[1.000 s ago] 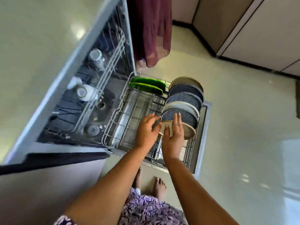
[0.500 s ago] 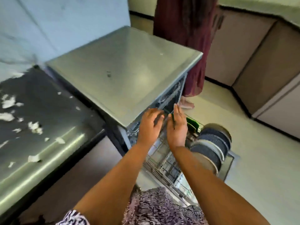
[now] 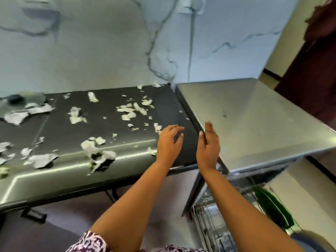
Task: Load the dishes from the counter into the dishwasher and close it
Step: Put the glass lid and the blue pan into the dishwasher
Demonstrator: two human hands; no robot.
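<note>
My left hand [image 3: 169, 140] hovers over the right end of the dark counter [image 3: 54, 124], fingers loosely curled, holding nothing. My right hand [image 3: 208, 144] is beside it with straight fingers, above the seam between the counter and the steel dishwasher top [image 3: 254, 120]. At the lower right the pulled-out lower rack [image 3: 209, 224] shows, with a green plate [image 3: 272, 208] standing in it and the rim of a grey dish [image 3: 312, 240] at the frame's corner. A glass lid with a black knob [image 3: 16, 100] lies at the counter's far left.
White paper-like scraps [image 3: 131, 110] are scattered over the counter. A marbled wall [image 3: 109, 42] stands behind, with a cable [image 3: 190, 42] running down it. A person in a dark red garment [image 3: 312, 70] stands at the far right.
My view has swung up from the rack to the counter. Both hands have left the stacked dishes in the rack and risen, empty, to counter height.
</note>
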